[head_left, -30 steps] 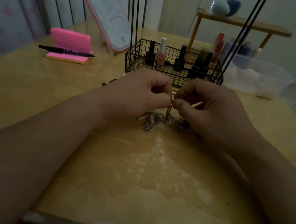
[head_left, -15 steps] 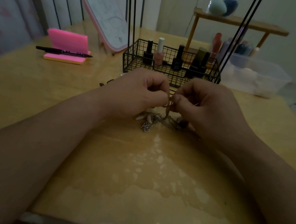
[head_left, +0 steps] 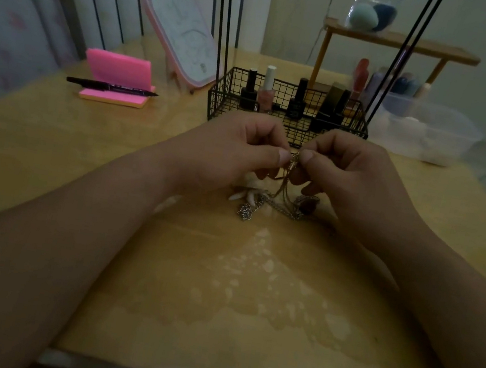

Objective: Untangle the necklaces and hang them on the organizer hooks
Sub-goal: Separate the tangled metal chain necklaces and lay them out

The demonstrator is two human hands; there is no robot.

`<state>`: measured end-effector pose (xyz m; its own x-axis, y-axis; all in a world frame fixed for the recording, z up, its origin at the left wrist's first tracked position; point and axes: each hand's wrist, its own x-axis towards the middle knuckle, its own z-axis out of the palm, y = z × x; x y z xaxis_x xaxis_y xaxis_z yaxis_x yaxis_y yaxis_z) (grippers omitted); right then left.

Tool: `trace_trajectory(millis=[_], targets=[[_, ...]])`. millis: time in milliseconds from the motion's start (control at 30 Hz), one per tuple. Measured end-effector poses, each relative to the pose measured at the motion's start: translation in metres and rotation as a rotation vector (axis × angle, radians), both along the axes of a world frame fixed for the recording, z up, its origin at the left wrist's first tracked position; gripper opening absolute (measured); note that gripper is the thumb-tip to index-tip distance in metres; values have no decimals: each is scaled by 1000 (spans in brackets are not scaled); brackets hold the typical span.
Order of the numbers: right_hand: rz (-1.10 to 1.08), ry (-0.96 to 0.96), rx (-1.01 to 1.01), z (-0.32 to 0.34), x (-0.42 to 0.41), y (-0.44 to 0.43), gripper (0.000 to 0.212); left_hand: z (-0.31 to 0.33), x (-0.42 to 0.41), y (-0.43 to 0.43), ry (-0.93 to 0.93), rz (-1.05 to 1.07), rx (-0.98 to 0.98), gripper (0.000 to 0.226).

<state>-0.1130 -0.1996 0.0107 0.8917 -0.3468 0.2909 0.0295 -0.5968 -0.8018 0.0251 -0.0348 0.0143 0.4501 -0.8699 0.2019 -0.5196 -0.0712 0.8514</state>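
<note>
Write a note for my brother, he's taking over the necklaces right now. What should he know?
Left hand: pinches a gold chain at the knot, raised above the table.
Right hand: pinches the same chain right beside it.
Necklaces: the rest lie tangled on the table under both hands, in front of the wire basket.
Done: nothing seen untangled or hung.
Left: free each chain, then hang them; the hooks are out of view, above the black rods.

Dim, murky light, small glare spots on the glossy table (head_left: 275,332), wide-angle bending, soft edges
</note>
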Motion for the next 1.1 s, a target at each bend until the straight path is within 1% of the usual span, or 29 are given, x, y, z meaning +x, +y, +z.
trace_trajectory(millis=[100, 267, 400, 600, 867, 1000, 1100], targets=[[15, 4, 2, 0, 0, 0, 8, 0, 0, -1, -37, 8, 5, 11], [28, -2, 1, -1, 0, 0, 7, -2, -1, -2, -7, 22, 29, 11], [31, -12, -10, -1, 0, 0, 6, -2, -1, -2, -4, 28, 10, 10], [27, 3, -15, -2, 1, 1, 7, -3, -1, -3, -57, 33, 10, 7], [46, 59, 68, 1, 0, 3, 9, -1, -3, -2, 18, 16, -8, 10], [80, 72, 52, 1, -1, 4, 7, -2, -3, -3, 7, 26, 3, 10], [72, 67, -21, 1, -1, 5, 6, -3, -3, -3, -1, 49, 14, 11]])
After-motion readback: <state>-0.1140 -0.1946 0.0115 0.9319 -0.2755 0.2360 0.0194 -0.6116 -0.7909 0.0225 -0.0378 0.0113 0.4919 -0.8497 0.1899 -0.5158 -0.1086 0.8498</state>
